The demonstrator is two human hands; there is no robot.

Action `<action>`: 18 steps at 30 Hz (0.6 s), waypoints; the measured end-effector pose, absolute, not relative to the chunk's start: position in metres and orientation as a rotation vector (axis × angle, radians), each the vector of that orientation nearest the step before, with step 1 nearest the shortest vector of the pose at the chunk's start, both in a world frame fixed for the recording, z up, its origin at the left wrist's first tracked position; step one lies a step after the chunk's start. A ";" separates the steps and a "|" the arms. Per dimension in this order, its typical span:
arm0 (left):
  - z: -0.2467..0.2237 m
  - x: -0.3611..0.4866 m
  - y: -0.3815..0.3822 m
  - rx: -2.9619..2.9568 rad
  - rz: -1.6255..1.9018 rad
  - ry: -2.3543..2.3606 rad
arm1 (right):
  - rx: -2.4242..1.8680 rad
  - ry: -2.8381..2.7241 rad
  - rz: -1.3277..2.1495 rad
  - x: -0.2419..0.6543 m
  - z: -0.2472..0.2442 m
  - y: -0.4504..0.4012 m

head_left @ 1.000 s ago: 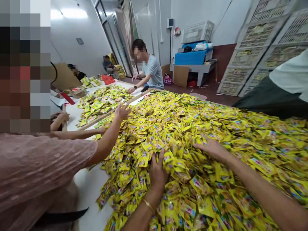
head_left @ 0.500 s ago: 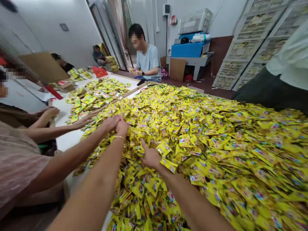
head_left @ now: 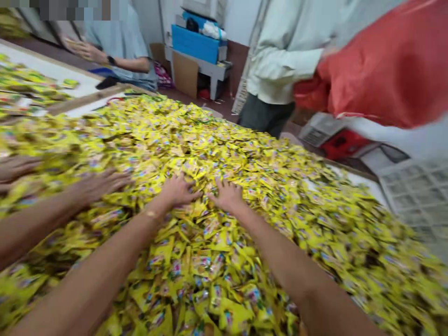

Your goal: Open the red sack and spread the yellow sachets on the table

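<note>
A wide heap of small yellow printed packets covers the table in front of me. My left hand, with a thin bracelet on its wrist, rests on the heap with its fingers spread. Close by on the right, my right hand also lies on the packets, fingers apart. A narrow gap separates the two hands. Neither one grips a packet that I can make out; some fingertips are blurred or sunk among the packets.
At the left, a co-worker's hands reach over the same heap. Across the table one person holds a big red bag; another sits at the far left. A wooden divider edges the heap. White crates stand at right.
My view has swung to the right. My left hand has come away from the co-worker's hand, and my right hand has gone from a pointing finger to spread fingers. A red bag has come into view.
</note>
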State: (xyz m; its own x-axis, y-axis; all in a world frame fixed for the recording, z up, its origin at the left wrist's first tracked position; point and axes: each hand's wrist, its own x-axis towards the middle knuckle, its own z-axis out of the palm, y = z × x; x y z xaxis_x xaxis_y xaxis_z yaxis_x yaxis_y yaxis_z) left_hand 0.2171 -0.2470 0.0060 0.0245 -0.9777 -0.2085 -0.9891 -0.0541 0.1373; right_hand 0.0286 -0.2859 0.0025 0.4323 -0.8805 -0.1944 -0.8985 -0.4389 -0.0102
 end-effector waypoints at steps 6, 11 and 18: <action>0.015 0.144 -0.154 -1.900 0.616 2.449 | -2.512 1.690 0.406 -0.107 0.025 -0.234; 0.016 0.106 -0.168 -1.868 0.473 2.439 | -2.286 1.985 0.557 -0.209 0.046 -0.241; 0.019 -0.006 -0.257 -1.717 0.399 2.479 | -2.242 2.098 0.514 -0.321 0.045 -0.275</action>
